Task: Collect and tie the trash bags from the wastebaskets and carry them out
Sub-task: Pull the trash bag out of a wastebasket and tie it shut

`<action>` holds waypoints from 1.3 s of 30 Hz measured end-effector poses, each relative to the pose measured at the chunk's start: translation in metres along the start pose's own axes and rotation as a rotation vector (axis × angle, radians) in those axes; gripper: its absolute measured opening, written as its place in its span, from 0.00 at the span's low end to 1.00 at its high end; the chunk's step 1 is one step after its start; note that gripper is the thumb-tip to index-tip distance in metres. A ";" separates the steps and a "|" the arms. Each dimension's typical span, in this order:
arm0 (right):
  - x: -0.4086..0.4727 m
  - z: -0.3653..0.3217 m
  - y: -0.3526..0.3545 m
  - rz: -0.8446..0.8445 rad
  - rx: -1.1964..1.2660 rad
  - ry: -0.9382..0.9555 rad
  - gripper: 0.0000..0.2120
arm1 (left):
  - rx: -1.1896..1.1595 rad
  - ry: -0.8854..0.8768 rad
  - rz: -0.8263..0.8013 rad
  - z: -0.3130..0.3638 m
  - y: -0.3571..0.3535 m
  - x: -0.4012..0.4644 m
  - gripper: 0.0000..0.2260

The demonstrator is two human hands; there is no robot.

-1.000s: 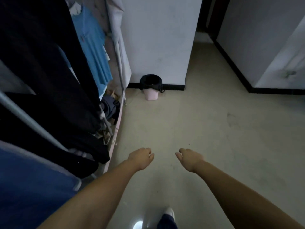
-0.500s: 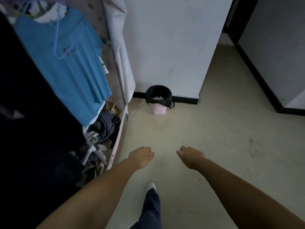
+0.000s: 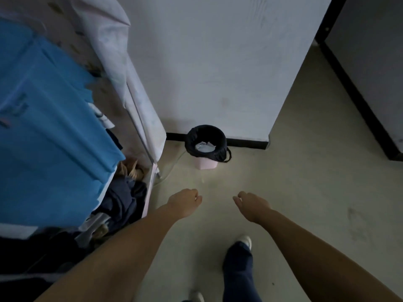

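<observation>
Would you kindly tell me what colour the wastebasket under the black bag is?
Pale pink wastebasket, head view.

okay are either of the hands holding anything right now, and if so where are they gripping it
Nothing is held. The left hand and right hand hang loosely curled above the floor, well short of the black trash bag lining the pink wastebasket.

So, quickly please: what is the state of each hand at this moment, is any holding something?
Left hand: fingers loosely curled, holding nothing, so open.
Right hand: fingers loosely curled, holding nothing, so open.
</observation>
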State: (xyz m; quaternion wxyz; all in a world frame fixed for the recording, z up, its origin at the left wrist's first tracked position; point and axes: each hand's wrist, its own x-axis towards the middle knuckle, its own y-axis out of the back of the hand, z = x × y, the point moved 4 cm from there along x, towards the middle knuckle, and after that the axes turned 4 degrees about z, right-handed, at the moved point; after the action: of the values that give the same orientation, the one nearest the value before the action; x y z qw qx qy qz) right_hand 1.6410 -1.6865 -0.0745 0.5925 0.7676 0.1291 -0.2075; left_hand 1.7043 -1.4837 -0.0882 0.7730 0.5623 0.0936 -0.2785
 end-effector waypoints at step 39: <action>0.619 0.077 -0.216 0.040 2.166 -0.272 0.20 | -2.185 0.213 0.111 -0.156 -0.205 0.585 0.22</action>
State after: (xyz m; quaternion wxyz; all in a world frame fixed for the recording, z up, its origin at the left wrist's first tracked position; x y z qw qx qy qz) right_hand 2.0770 -1.7327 -0.5675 -0.3852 0.8546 -0.2011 -0.2844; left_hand 2.1051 -1.5742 -0.5781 0.8537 -0.4005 0.3304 0.0396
